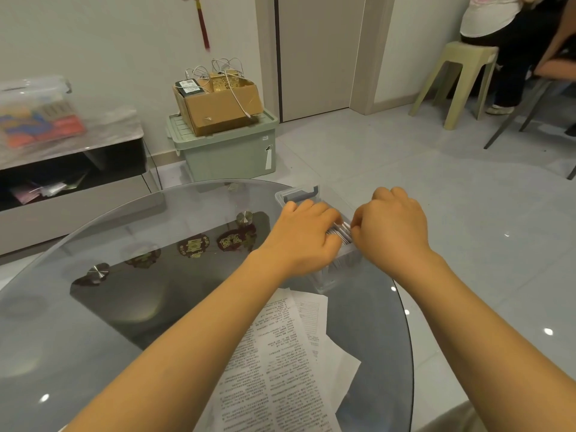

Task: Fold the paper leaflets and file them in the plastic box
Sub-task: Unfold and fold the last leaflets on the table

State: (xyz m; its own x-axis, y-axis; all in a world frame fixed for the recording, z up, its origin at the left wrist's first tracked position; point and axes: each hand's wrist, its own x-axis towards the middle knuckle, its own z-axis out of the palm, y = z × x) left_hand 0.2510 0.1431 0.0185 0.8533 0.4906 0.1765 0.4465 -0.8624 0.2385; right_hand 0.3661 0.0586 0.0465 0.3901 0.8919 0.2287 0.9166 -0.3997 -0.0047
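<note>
the plastic box (300, 192) sits at the far right edge of the round glass table (93, 307), its long axis running from the near side away toward the far side with a slight lean to the left, and the folded leaflets (339, 233) stand packed on edge inside it, their faces across that axis. both hands are over the box, the left hand (299, 235) from the left and the right hand (391, 227) from the right, with only a narrow strip of the folded stack showing between them. the left hand's fingers are curled down onto the tops of the leaflets, seemingly holding or parting the row; the right hand's fingers are bent in toward the same gap, knuckles up, but whether they pinch a leaflet or merely press on the stack cannot be told, since the tips are hidden behind the hand itself. the coming move looks to turn on that gap: anything being slotted in must go straight down, parallel to the standing sheets. the unfolded leaflets (274, 363) lie flat on the glass just near of the box, partly under the left forearm, and either hand could reach them. most of the box's walls and its near end are hidden by the hands; the far latch shows clearly.
</note>
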